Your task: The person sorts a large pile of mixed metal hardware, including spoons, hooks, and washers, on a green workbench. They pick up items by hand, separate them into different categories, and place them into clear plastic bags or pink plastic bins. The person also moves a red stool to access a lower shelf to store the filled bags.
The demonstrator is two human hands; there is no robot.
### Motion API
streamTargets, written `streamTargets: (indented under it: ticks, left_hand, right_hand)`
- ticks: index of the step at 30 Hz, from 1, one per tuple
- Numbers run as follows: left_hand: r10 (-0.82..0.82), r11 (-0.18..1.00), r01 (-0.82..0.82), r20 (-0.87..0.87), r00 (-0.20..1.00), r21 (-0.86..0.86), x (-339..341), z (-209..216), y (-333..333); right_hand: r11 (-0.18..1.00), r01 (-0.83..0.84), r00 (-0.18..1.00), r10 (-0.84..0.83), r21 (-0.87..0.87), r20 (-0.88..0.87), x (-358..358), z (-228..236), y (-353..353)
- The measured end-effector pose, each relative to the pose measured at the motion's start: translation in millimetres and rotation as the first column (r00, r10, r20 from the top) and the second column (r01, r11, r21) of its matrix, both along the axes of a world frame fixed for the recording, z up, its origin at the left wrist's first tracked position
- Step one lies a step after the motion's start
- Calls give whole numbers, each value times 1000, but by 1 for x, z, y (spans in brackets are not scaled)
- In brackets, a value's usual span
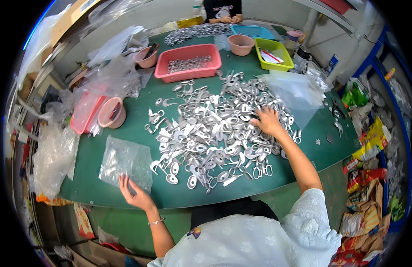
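Note:
A wide heap of silver-grey metal pieces (215, 129), many with oval rings, discs or hooked arms, covers the middle of the green table. At its right side my right hand (268, 121) lies over the pieces, thumb and fingers apart. Its fingertips touch the heap; I see nothing gripped. By the table's front edge, my left hand (135, 193) has its fingers stretched and rests at the lower edge of a clear plastic bag (125, 162). The bag lies flat, left of the heap. Whether the left fingers press on it, I cannot tell.
A pink basin (188, 78) with small metal rings stands behind the heap, near a yellow-green basket (272, 66) and a blue tray (252, 30). Plastic sheets (297, 95) lie at the right. Pink tubs (111, 113) and crumpled bags stand left. Another person's hands (228, 19) are at the far end.

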State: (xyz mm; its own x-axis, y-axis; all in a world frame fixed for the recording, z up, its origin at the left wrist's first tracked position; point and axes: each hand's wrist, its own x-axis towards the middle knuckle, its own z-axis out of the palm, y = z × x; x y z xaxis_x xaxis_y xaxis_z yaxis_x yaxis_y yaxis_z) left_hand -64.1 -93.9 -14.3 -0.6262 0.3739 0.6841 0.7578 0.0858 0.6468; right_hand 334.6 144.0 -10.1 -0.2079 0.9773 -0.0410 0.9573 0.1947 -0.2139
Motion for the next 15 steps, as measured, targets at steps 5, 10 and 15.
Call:
streamTargets:
  ticks: [5, 10, 15]
  left_hand:
    - [-70, 994, 73, -37, 997, 85, 29, 11, -2]
    - [-312, 944, 316, -55, 949, 93, 74, 21, 11]
    - [-554, 825, 563, 119, 824, -60, 121, 23, 35]
  right_hand:
    - [955, -167, 978, 192, 245, -81, 10, -15, -45]
    - [905, -240, 948, 296, 352, -113, 8, 2, -74]
    - [926, -262, 952, 294, 270, -84, 5, 13, -105]
